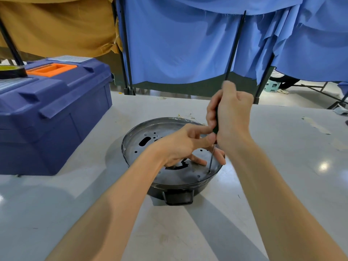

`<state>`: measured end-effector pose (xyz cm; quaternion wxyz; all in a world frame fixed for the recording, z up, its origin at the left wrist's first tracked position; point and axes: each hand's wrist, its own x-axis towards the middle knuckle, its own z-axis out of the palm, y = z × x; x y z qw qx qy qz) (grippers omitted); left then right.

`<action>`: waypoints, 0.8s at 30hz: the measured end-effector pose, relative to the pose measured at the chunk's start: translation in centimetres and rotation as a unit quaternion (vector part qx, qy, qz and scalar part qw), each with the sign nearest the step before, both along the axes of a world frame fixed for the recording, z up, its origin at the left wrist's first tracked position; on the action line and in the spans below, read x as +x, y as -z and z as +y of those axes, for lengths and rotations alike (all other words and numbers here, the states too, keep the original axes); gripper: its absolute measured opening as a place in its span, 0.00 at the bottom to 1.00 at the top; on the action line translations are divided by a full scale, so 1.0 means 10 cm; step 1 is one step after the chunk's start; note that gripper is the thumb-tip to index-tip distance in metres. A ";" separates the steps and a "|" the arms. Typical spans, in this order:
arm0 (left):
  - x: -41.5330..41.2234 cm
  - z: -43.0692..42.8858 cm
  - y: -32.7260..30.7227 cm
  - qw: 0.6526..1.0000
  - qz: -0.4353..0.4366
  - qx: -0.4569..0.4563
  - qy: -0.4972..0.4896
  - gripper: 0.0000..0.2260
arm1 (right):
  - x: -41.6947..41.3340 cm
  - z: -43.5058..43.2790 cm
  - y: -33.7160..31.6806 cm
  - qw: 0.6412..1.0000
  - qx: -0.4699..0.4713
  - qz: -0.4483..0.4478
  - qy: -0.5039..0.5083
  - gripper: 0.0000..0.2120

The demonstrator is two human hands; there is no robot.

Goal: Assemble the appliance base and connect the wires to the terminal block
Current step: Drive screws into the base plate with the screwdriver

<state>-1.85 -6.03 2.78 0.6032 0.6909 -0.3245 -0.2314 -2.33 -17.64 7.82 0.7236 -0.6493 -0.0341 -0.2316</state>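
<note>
The appliance base [175, 178] sits bottom-up in the middle of the surface [282, 147]. The left hand [180, 146] has its lower fingers spread on the plate while thumb and forefinger pinch the screwdriver [212, 157]. The right hand [231, 117] curls its fingers round the handle, tip at the plate's right edge; farther left stands a blue toolbox [56, 110].

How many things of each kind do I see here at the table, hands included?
Hands: 2 (left hand, right hand)
screwdriver: 1
appliance base: 1
toolbox: 1
tape roll, on the toolbox: 1
Total: 6
</note>
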 end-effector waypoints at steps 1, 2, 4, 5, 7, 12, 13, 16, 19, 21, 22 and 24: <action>0.00 0.00 -0.01 1.000 0.005 0.005 0.009 0.10 | 0.01 -0.11 -0.07 0.993 0.006 0.050 -0.111 0.29; 0.00 0.00 -0.02 1.000 0.003 0.014 0.016 0.10 | 0.02 -0.22 -0.14 0.973 -0.005 0.092 -0.209 0.29; 0.01 -0.01 -0.05 0.999 -0.009 0.036 0.027 0.11 | 0.02 -0.36 -0.19 0.938 -0.027 0.108 -0.328 0.30; 0.01 -0.01 -0.04 0.999 -0.009 0.039 0.030 0.12 | 0.01 -0.37 -0.18 0.931 -0.022 0.096 -0.352 0.31; 0.02 0.00 -0.01 0.999 0.002 0.025 0.025 0.12 | 0.02 -0.29 -0.13 0.948 0.006 0.066 -0.313 0.31; 0.00 -0.04 0.00 1.000 -0.021 0.009 0.003 0.09 | -0.01 0.00 0.04 0.988 -0.038 -0.039 0.143 0.31; 0.00 -0.05 0.00 1.000 -0.024 0.008 0.001 0.09 | -0.03 0.03 0.05 0.983 -0.034 -0.050 0.174 0.31; 0.01 -0.03 0.01 1.000 -0.009 0.008 0.003 0.10 | -0.06 -0.07 -0.01 0.999 0.022 -0.002 0.033 0.29; 0.00 -0.01 0.00 1.000 0.005 0.012 0.008 0.11 | -0.04 -0.29 -0.17 0.958 0.026 0.109 -0.263 0.34; 0.01 0.01 0.00 1.000 0.004 0.015 0.016 0.11 | -0.02 -0.32 -0.17 0.939 0.005 0.103 -0.327 0.33; 0.01 0.02 0.00 1.000 0.007 0.013 0.018 0.12 | -0.01 -0.29 -0.15 0.942 0.005 0.097 -0.321 0.33; 0.00 0.03 0.00 1.000 0.009 0.007 0.016 0.13 | 0.01 -0.21 -0.10 0.971 0.024 0.074 -0.227 0.32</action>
